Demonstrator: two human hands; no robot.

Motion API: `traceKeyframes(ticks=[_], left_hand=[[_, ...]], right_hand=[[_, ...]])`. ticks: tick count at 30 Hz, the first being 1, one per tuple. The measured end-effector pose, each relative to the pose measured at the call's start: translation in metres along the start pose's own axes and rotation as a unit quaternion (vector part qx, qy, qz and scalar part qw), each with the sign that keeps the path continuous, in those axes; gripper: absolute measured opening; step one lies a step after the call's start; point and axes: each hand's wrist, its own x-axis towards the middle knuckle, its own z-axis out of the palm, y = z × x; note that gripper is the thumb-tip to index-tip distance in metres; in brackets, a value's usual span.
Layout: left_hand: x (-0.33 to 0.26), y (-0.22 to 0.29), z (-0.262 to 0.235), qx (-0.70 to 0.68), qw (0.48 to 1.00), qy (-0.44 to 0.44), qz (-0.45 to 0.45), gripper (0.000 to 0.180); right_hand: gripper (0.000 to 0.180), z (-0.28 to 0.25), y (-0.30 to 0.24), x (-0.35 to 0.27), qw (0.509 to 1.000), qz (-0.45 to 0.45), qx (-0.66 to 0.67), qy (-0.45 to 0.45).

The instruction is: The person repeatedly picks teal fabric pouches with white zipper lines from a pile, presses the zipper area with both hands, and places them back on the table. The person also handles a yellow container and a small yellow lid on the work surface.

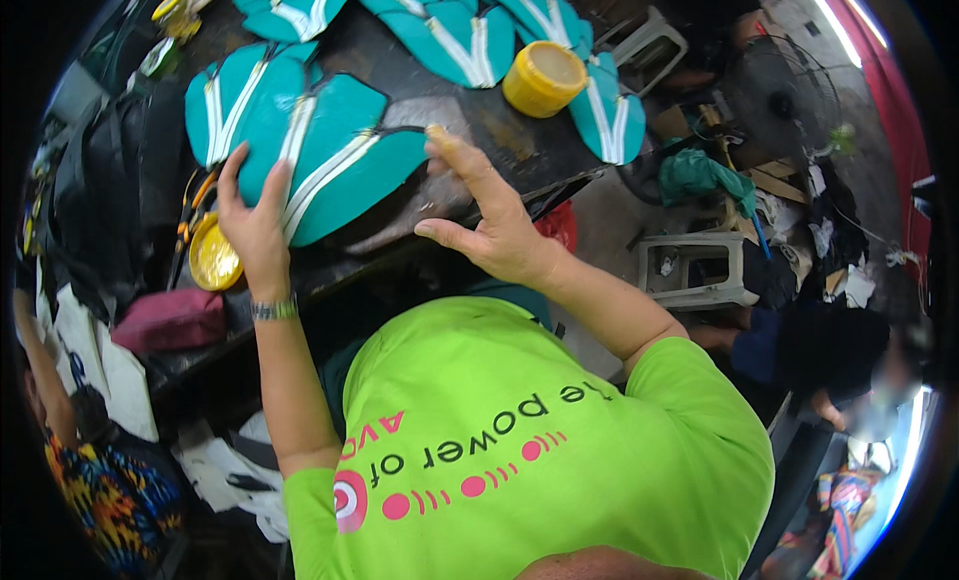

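A teal fabric piece (335, 195) with two white zipper-like strips lies on the dark worktable before me. My left hand (254, 215) rests at its left edge, thumb and fingers spread, the thumb touching it. My right hand (486, 208) is by the piece's right tip, thumb held apart from the stretched fingers; whether the fingertips touch the tip I cannot tell. Another teal piece (228, 90) with white strips lies just beyond my left hand. Several more teal pieces (455, 40) overlap at the far side.
A yellow tub (544, 78) stands on the table at the right. Left of my left hand are a yellow round dish (214, 255), orange-handled tools (200, 192) and a maroon pouch (170, 320). Grey stools (696, 270), a fan (782, 102) and other people are around the table.
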Motion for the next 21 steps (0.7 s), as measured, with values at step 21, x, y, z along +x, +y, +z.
traceKeyframes(ticks=[21], left_hand=[[-0.059, 0.012, 0.062, 0.308, 0.893, -0.251, 0.211, 0.028]], right_hand=[[0.103, -0.225, 0.128, 0.089, 0.892, 0.079, 0.217, 0.389]])
